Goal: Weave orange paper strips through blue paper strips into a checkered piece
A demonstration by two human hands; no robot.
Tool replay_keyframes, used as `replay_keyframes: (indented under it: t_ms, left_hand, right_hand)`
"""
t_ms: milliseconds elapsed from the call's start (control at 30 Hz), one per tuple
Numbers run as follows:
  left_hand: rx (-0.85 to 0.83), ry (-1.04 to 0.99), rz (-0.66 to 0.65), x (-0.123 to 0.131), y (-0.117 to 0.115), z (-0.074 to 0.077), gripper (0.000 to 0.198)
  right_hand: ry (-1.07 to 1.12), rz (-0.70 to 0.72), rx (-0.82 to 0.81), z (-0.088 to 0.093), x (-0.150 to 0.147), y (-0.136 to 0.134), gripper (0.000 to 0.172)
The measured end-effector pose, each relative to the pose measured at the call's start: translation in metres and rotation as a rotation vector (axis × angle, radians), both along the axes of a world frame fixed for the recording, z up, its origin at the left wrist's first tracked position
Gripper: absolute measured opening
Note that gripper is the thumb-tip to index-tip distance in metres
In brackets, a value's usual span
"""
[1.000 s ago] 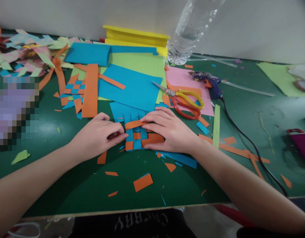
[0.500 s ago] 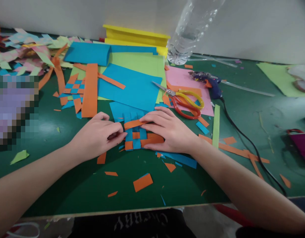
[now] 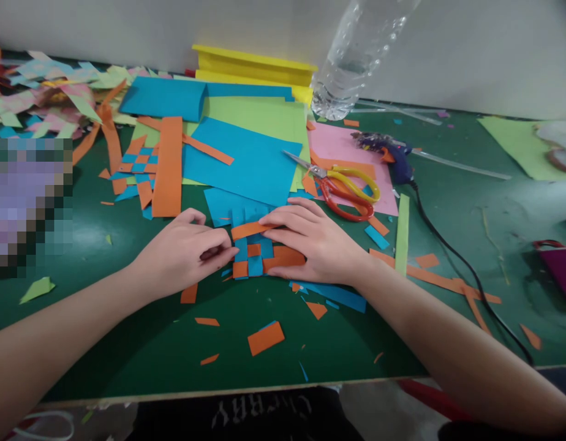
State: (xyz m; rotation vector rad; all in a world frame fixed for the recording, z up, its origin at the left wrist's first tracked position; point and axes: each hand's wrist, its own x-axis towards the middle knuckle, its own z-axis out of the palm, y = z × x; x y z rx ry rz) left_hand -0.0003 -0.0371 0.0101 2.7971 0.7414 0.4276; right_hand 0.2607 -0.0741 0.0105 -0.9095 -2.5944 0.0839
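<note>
Between my hands on the table lies a small woven piece (image 3: pixel 255 263) of blue and orange paper strips. The free blue ends point away from me. Across its upper part runs an orange paper strip (image 3: pixel 247 231). My left hand (image 3: pixel 184 254) is closed in a pinch at the weave's left edge, by that strip's left end. My right hand (image 3: pixel 310 242) rests from the right, its fingers on the strip's right end and its thumb low on another orange strip (image 3: pixel 286 257). Part of the weave is hidden under the right fingers.
Scissors (image 3: pixel 331 177) lie behind my right hand, near a glue gun (image 3: pixel 393 156) with a black cord. A plastic bottle (image 3: pixel 345 79) stands behind. Blue sheets (image 3: pixel 241 160), a finished-looking checkered weave (image 3: pixel 143 162) and paper scraps (image 3: pixel 265 338) lie around; a blurred-out object (image 3: pixel 21 202) is at left.
Both hands stay in almost the same place on the weave. The whole view shifts very slightly; nothing is taken up or let go.
</note>
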Motion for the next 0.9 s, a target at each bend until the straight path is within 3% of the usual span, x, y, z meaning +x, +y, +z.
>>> replay_keyframes:
  t_ms: [267, 533, 900]
  left_hand:
    - [0.014, 0.018, 0.010, -0.0015, 0.0003, -0.0015, 0.038]
    - [0.065, 0.002, 0.002, -0.0012, -0.0005, 0.0011, 0.037]
    - [0.015, -0.018, 0.033, -0.0032, 0.0016, -0.0013, 0.027]
  right_hand:
    - [0.022, 0.009, 0.015, 0.0003, -0.0011, 0.0005, 0.044]
    - [0.168, -0.010, 0.221, 0.0024, 0.0008, -0.0015, 0.020]
    - [0.170, 0.042, 0.238, 0.0065, -0.0051, -0.0024, 0.032]
